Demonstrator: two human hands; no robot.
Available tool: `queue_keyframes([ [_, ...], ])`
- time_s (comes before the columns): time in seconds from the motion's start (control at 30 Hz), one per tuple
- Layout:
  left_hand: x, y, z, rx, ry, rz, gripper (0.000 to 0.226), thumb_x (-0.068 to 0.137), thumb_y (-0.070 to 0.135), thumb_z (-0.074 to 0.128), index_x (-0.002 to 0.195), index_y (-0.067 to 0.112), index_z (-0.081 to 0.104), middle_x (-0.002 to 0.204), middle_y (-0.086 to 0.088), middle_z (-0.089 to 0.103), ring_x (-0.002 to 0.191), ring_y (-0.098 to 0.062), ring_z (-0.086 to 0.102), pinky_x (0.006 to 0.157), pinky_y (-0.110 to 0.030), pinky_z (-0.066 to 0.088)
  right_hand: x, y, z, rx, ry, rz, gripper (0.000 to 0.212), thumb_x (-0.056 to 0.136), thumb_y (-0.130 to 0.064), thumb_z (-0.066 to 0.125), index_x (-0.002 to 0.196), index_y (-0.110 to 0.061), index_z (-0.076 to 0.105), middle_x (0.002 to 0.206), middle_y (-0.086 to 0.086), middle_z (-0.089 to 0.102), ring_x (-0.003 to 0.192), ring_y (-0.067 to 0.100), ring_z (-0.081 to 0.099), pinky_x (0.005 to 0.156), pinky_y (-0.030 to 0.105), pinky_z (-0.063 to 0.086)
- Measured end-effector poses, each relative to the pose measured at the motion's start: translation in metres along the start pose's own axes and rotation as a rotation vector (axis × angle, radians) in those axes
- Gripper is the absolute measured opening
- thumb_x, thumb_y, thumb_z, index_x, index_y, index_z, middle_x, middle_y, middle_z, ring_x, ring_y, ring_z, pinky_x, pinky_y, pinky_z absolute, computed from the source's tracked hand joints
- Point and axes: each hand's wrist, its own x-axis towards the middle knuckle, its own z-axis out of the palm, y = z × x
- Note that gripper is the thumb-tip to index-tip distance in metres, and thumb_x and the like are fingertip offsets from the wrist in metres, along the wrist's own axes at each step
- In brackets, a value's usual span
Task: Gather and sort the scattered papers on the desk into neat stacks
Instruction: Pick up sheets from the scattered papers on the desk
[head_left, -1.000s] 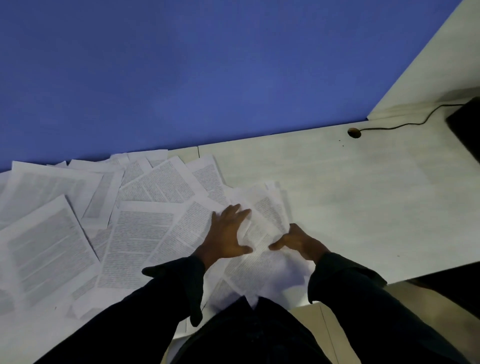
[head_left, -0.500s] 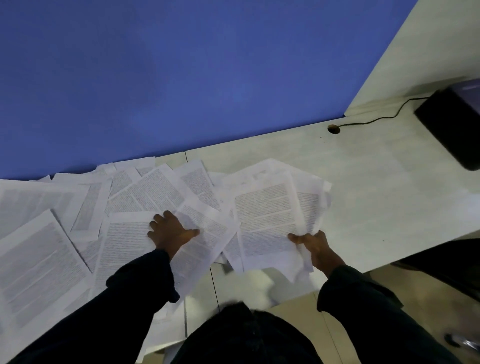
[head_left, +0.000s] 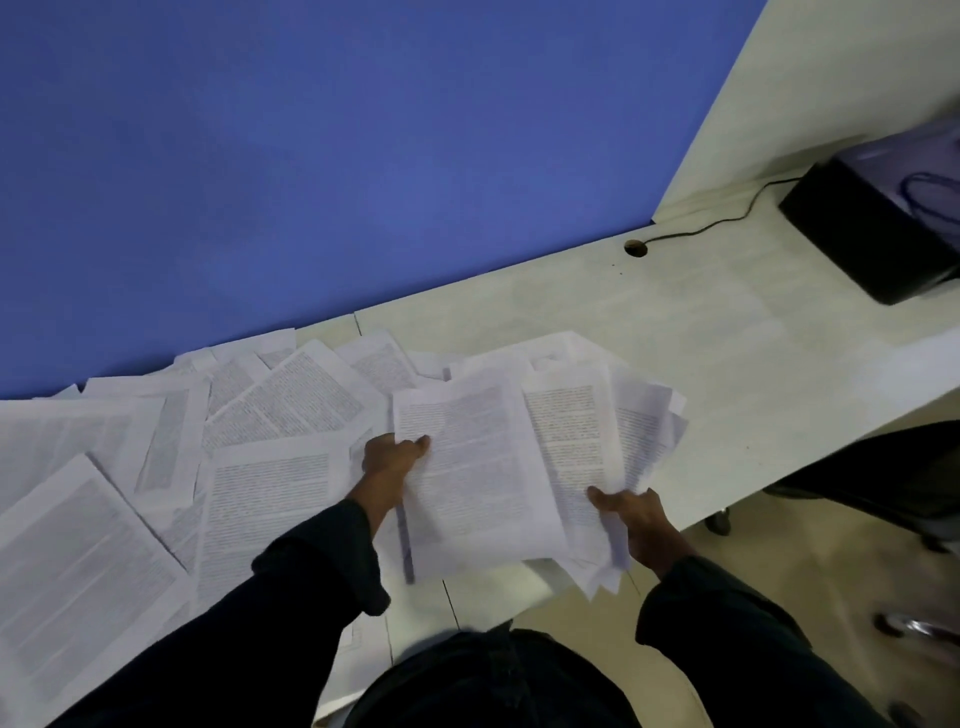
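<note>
Head view | left hand (head_left: 390, 460), right hand (head_left: 636, 514) fingers pinch fanned printed sheets (head_left: 519, 467) | flat loose papers (head_left: 260, 441), pale matte desk (head_left: 675, 322)

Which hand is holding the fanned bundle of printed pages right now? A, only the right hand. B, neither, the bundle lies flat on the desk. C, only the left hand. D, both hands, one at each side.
D: the left hand grips the left edge of the bundle of printed pages, and the right hand pinches its lower right corner.
</note>
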Motion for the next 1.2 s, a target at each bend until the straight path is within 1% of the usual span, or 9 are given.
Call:
queue_keyframes([
  [0.13, -0.006, -0.002, 0.033, 0.029, -0.057, 0.024, 0.024, 0.086, 0.023, 0.079, 0.105, 0.012, 0.070, 0.116, -0.010, 0.070, 0.104, -0.031, 0.066, 0.095, -0.047, 0.056, -0.010, 0.021, -0.030, 0.062, 0.146, -0.021, 0.041, 0.073, -0.009, 0.092, 0.106, -0.002, 0.068, 0.110, 0.012, 0.074, 0.095, 0.031, 0.070, 0.089, 0.043, 0.057],
  [0.23, -0.016, 0.002, 0.051, -0.052, -0.211, 0.017, 0.035, 0.087, 0.018, 0.078, 0.118, 0.009, 0.066, 0.117, -0.008, 0.069, 0.105, -0.029, 0.066, 0.095, -0.046, 0.056, -0.018, 0.038, -0.050, 0.126, 0.047, -0.008, 0.089, 0.048, -0.033, 0.104, 0.124, -0.004, 0.068, 0.123, 0.011, 0.074, 0.109, 0.033, 0.071, 0.078, 0.040, 0.062],
  [0.43, -0.034, 0.004, 0.072, 0.032, -0.554, 0.082, 0.056, 0.074, -0.002, 0.084, 0.126, 0.008, 0.063, 0.124, -0.012, 0.069, 0.115, -0.029, 0.065, 0.097, -0.047, 0.055, -0.050, 0.035, -0.039, 0.121, -0.264, -0.010, 0.047, 0.091, -0.001, 0.072, 0.136, -0.005, 0.061, 0.136, 0.017, 0.066, 0.121, 0.038, 0.066, 0.104, 0.060, 0.051],
  [0.53, -0.030, 0.008, 0.063, 0.185, -0.699, 0.104, 0.061, 0.077, -0.010, 0.078, 0.132, 0.007, 0.058, 0.128, -0.010, 0.066, 0.113, -0.025, 0.065, 0.083, -0.032, 0.059, -0.055, 0.029, -0.036, 0.138, -0.316, 0.052, 0.037, 0.103, -0.027, 0.062, 0.138, -0.017, 0.061, 0.130, 0.006, 0.072, 0.117, 0.028, 0.070, 0.097, 0.049, 0.057],
  [0.67, -0.024, 0.020, 0.040, 0.438, -0.940, 0.080, 0.072, 0.073, -0.005, 0.083, 0.136, 0.014, 0.057, 0.131, -0.004, 0.067, 0.119, -0.023, 0.065, 0.094, -0.036, 0.056, -0.052, 0.018, -0.027, 0.150, -0.276, 0.056, 0.048, 0.092, -0.047, 0.069, 0.132, -0.021, 0.066, 0.127, 0.002, 0.073, 0.116, 0.026, 0.071, 0.100, 0.044, 0.055],
  [0.77, -0.031, 0.018, 0.035, 0.326, -0.903, 0.067, 0.063, 0.074, -0.004, 0.083, 0.131, 0.013, 0.063, 0.126, -0.006, 0.070, 0.117, -0.025, 0.067, 0.098, -0.039, 0.055, -0.045, 0.015, -0.014, 0.077, -0.344, 0.028, 0.065, 0.082, -0.042, 0.084, 0.138, -0.015, 0.063, 0.135, 0.008, 0.069, 0.122, 0.030, 0.067, 0.107, 0.052, 0.051],
  [0.9, -0.028, 0.004, 0.033, 0.164, -0.684, 0.052, 0.060, 0.076, -0.005, 0.081, 0.132, 0.008, 0.062, 0.131, -0.013, 0.066, 0.115, -0.028, 0.067, 0.097, -0.042, 0.055, -0.031, 0.005, -0.009, -0.029, -0.460, 0.006, 0.060, 0.084, -0.027, 0.086, 0.138, -0.013, 0.063, 0.136, 0.009, 0.067, 0.124, 0.032, 0.066, 0.106, 0.056, 0.051],
  [1.07, -0.030, 0.008, 0.012, 0.408, -0.949, -0.104, 0.060, 0.077, -0.013, 0.076, 0.131, 0.011, 0.064, 0.128, -0.010, 0.069, 0.119, -0.028, 0.065, 0.095, -0.039, 0.056, -0.019, 0.004, 0.004, -0.066, -0.312, 0.003, 0.082, 0.058, -0.040, 0.100, 0.128, -0.011, 0.069, 0.125, 0.007, 0.074, 0.115, 0.029, 0.071, 0.104, 0.051, 0.054],
  [1.2, -0.032, 0.006, 0.013, 0.296, -0.815, 0.021, 0.075, 0.062, 0.006, 0.094, 0.131, 0.012, 0.065, 0.125, -0.008, 0.071, 0.120, -0.029, 0.065, 0.102, -0.045, 0.052, -0.020, -0.006, 0.030, -0.064, -0.464, 0.011, 0.068, 0.073, -0.028, 0.093, 0.132, -0.008, 0.067, 0.129, 0.010, 0.072, 0.121, 0.032, 0.067, 0.108, 0.053, 0.050],
])
